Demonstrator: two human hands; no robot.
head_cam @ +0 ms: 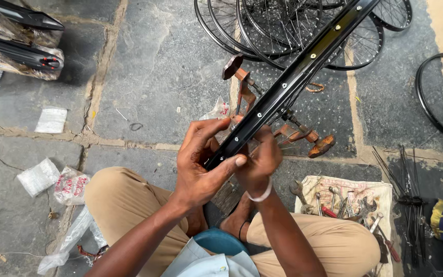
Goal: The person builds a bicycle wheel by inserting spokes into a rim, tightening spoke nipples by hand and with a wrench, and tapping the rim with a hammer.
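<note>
Above the lap, the black wheel rim (293, 77) runs diagonally up-right, both hands' grip, left hand (201, 164) and right hand (260, 161), clenched round its near end.

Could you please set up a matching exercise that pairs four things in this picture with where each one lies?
Things:
1. black metal bicycle rim
2. cream cloth with spanners and pliers
3. stack of spoked black wheels
4. bundle of loose thin metal spokes

Places:
A. on the stone floor, far right, beside the cloth
B. on the stone floor at the top of the view
C. held between the left hand and the right hand
D. by the person's right knee

Pairs: 1-C, 2-D, 3-B, 4-A
</note>
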